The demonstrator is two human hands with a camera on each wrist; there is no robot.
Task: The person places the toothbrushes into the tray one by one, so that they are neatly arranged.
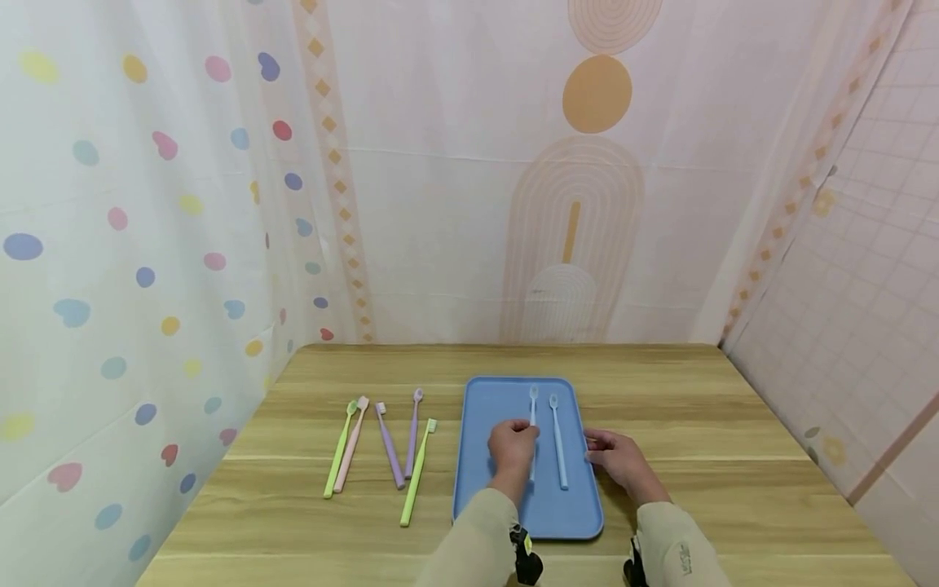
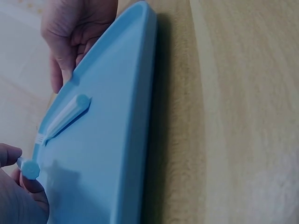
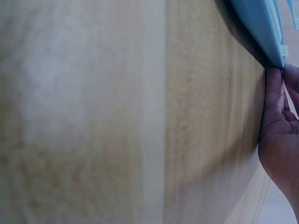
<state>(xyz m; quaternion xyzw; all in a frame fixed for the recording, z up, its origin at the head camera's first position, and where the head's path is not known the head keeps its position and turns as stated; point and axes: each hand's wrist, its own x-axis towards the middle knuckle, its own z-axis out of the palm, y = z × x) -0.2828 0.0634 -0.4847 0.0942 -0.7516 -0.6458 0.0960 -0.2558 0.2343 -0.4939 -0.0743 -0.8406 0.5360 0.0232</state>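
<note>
My left hand (image 1: 513, 450) pinches a light blue toothbrush (image 1: 533, 405) between thumb and fingers, over the blue tray (image 1: 480, 395). In the left wrist view the handle end of this toothbrush (image 2: 29, 169) pokes out of the fingers above the tray floor. A second light blue toothbrush (image 1: 560, 444) lies in the tray to its right, head toward the far side. At the tray's right side, my right hand (image 1: 623, 462) grips the rim, thumb near the top of it and fingers against the outside. The right wrist view shows those fingers (image 3: 273, 88) at the tray edge.
Left of the tray, several toothbrushes lie on the wooden table (image 1: 279, 522): a green one (image 1: 341, 450), a pink one (image 1: 351, 445), a purple one (image 1: 390, 447), another purple one (image 1: 413, 434) and a second green one (image 1: 418, 474). A patterned curtain (image 1: 440, 244) hangs behind.
</note>
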